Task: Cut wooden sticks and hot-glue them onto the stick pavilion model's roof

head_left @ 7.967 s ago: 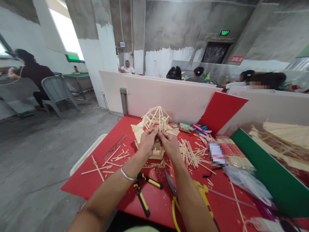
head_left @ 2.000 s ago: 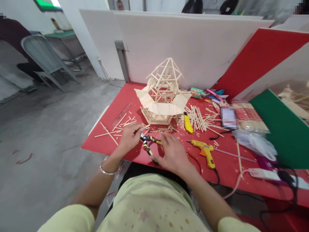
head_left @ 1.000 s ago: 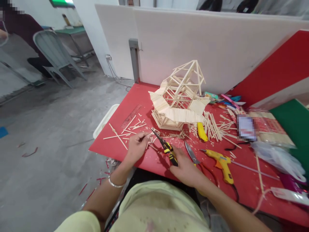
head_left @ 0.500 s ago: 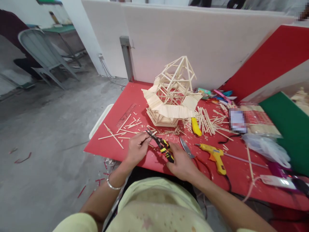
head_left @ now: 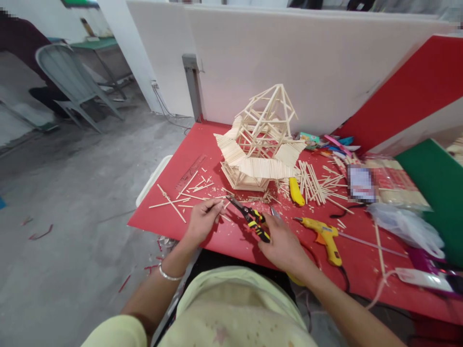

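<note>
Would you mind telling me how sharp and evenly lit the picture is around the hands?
Head view: soft, even light, faint shadows under the left hand pinching a stick and the right hand gripping the cutters; stick model sharp; wide-angle bending at the edges; a pixelated patch on the table.

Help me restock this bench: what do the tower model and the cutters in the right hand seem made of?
The tower model and the short stick in the left hand: pale tan, likely bamboo or wood, bare and matte. The cutters in the right hand: dark blades, probably steel; yellow-and-black grips look like plastic or rubber.
</note>
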`<state>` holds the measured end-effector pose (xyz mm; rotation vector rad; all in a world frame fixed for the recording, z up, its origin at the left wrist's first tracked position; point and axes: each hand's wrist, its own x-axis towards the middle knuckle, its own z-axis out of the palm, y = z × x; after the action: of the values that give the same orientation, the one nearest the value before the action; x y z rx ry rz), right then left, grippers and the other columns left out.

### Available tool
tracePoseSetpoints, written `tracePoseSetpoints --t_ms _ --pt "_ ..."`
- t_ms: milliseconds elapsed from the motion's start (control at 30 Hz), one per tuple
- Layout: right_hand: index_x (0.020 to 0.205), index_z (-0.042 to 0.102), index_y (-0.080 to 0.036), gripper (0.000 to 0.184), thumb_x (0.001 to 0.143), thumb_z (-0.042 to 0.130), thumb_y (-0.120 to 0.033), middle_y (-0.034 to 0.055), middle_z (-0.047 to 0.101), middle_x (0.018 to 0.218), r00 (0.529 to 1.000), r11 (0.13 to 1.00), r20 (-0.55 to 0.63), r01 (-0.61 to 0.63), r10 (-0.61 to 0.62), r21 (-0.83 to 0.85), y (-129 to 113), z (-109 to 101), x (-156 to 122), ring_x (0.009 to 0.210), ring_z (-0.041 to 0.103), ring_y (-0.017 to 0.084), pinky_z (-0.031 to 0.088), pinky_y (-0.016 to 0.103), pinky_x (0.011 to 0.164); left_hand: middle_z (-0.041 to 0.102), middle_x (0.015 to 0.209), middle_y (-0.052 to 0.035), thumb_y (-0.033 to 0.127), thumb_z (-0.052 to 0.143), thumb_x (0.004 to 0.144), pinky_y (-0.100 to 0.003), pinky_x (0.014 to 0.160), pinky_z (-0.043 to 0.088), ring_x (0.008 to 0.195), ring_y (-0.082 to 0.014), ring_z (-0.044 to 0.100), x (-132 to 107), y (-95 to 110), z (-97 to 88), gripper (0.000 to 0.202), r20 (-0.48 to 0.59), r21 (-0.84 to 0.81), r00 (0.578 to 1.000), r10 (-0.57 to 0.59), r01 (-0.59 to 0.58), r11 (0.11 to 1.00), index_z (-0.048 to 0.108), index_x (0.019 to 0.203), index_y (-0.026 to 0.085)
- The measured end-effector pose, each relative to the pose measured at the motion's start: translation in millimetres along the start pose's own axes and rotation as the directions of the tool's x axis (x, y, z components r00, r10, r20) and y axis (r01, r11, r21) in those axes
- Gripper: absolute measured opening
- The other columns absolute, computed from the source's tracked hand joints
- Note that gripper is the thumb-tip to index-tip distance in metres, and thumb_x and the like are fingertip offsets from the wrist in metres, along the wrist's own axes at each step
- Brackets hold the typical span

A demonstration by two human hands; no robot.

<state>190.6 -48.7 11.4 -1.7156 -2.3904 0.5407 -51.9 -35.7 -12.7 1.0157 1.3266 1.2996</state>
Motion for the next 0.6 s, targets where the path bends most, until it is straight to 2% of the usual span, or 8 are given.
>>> tracePoseSetpoints --t_ms 100,167,233,300,367,467,533,600 --pt "0.141 0.045 -0.011 0.065 0.082 0.059 -0.035 0.0205 0.060 0.122 0.998 0.981 -0.044 -0.054 0.047 -0.185 -6 2 4 0.112 0.056 0.035 0.041 0.045 0.092 0.070 0.074 -0.0030 0.039 0.076 0.076 -0.018 0.047 0.041 0.049 -0.0060 0.050 0 -2 1.1 0.033 0.005 -0.213 0.998 -0.066 0.066 0.975 0.070 0.099 0.016" --pt "0.142 0.047 -0.011 0.066 0.086 0.057 -0.044 0.0212 0.061 0.118 0.995 0.964 -0.080 -0.080 0.062 -0.255 -10 5 6 0.107 0.057 0.036 0.042 0.046 0.089 0.071 0.078 -0.0043 0.037 0.077 0.076 -0.018 0.048 0.042 0.054 -0.0075 0.055 0 -1 2.7 0.031 0.027 -0.259 0.996 -0.079 0.084 0.962 0.070 0.098 0.017" --pt "0.142 0.048 -0.011 0.070 0.086 0.058 -0.053 0.0213 0.061 0.117 0.991 0.961 -0.121 -0.090 0.060 -0.262 -13 9 7 0.107 0.057 0.036 0.042 0.048 0.089 0.072 0.082 -0.0054 0.034 0.075 0.078 -0.021 0.054 0.048 0.063 -0.0110 0.062 -2 4 4.4 0.024 0.029 -0.180 1.000 0.004 0.002 0.984 0.072 0.096 0.018" --pt "0.139 0.052 -0.013 0.073 0.082 0.063 -0.058 0.0213 0.061 0.121 0.983 0.977 -0.183 -0.050 0.011 -0.207 -16 12 8 0.113 0.055 0.038 0.041 0.052 0.094 0.072 0.086 -0.0060 0.030 0.074 0.080 -0.025 0.065 0.053 0.075 -0.0150 0.065 -5 11 6.4 0.016 0.044 0.016 0.978 0.202 -0.203 0.979 0.074 0.092 0.019" --pt "0.134 0.057 -0.016 0.070 0.080 0.066 -0.059 0.0195 0.060 0.127 0.961 0.996 -0.266 0.058 -0.075 -0.071 -20 9 8 0.118 0.054 0.037 0.041 0.053 0.099 0.071 0.088 -0.0063 0.026 0.071 0.083 -0.028 0.072 0.054 0.082 -0.0172 0.066 -6 21 8.8 0.010 0.137 0.216 0.893 0.429 -0.450 0.867 0.076 0.090 0.021" --pt "0.129 0.061 -0.023 0.049 0.088 0.063 -0.049 0.0120 0.065 0.123 0.917 0.922 -0.369 0.264 -0.151 0.281 -29 -6 12 0.113 0.060 0.026 0.048 0.041 0.095 0.071 0.087 -0.0064 0.018 0.066 0.087 -0.031 0.075 0.054 0.082 -0.0170 0.065 -4 37 15.1 0.009 0.347 0.307 0.672 0.655 -0.741 0.598 0.073 0.091 0.021" --pt "0.119 0.068 -0.026 0.030 0.093 0.059 -0.038 0.0068 0.071 0.110 0.898 0.802 -0.411 0.359 -0.157 0.477 -33 -19 16 0.100 0.065 0.020 0.052 0.033 0.087 0.071 0.088 -0.0074 0.014 0.064 0.088 -0.033 0.076 0.054 0.083 -0.0176 0.064 1 49 21.1 0.011 0.448 0.280 0.512 0.733 -0.859 0.429 0.070 0.095 0.019" --pt "0.108 0.072 -0.027 0.020 0.095 0.057 -0.031 0.0037 0.073 0.098 0.873 0.729 -0.454 0.427 -0.178 0.535 -33 -33 19 0.089 0.067 0.017 0.053 0.029 0.081 0.071 0.091 -0.0090 0.010 0.060 0.089 -0.033 0.077 0.054 0.086 -0.0184 0.064 6 65 27.3 0.016 0.531 0.248 0.394 0.750 -0.919 0.307 0.067 0.101 0.018"
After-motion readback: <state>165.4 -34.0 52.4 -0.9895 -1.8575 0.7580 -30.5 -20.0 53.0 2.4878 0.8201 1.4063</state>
